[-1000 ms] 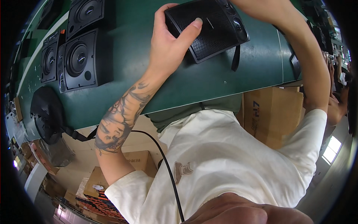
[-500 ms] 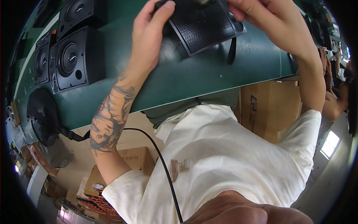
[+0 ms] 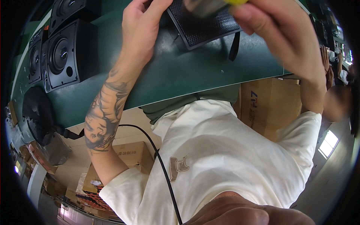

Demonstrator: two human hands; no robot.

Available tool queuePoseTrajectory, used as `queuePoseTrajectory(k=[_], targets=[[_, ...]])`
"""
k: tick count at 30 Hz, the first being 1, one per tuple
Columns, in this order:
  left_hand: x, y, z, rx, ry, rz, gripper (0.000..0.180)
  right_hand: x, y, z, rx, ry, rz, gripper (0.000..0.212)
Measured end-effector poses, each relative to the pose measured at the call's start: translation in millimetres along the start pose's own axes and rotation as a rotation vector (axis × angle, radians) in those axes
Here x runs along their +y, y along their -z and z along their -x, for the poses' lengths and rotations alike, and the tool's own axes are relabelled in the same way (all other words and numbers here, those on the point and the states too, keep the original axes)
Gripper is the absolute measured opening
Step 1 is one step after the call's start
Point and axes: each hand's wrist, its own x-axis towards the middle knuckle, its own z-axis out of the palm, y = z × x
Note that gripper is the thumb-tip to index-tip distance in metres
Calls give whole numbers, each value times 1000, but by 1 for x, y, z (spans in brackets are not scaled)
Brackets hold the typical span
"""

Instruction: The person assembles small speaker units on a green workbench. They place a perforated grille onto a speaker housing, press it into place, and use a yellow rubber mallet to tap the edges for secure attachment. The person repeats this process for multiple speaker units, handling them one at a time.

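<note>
A black speaker with a mesh grille front (image 3: 210, 32) lies on the green worktable (image 3: 180, 71) at the upper edge, partly cut off. My left hand (image 3: 140, 24) is closed at its left corner, thumb along the edge; the other fingers are mostly out of view. My right hand (image 3: 273, 26) is above the speaker's right side, fingers closed on a motion-blurred grey object with a bright yellow part (image 3: 236, 2). The object's kind cannot be made out. It hides part of the grille. A short black strap (image 3: 234, 47) hangs beside the speaker's near right corner.
Several black speakers with bare cones (image 3: 60, 52) stand at the table's left. A black mesh bag (image 3: 37, 112) sits at the near left edge. Cardboard boxes (image 3: 270, 107) stand under the table. A black cable (image 3: 159, 157) runs across my shirt. Other people are at far right.
My right hand has moved lower over the speaker, bringing the grey and yellow object farther into view. My left hand stays at the corner. The whole view has shifted slightly.
</note>
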Motion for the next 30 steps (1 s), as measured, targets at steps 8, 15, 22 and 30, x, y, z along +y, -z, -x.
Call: queuePoseTrajectory(k=[8, 15, 22, 30], targets=[[6, -7, 6, 38, 12, 11, 32, 12, -10, 2, 23, 21, -33, 18], [-13, 9, 4, 82, -400, -385, 48, 20, 3, 14, 136, 6, -35, 18], [-6, 16, 6, -211, -634, -871, 42, 25, 14, 31, 222, -20, 13, 20], [-2, 12, 7, -222, -614, -882, 43, 43, 20, 51, 338, -125, -33, 18]])
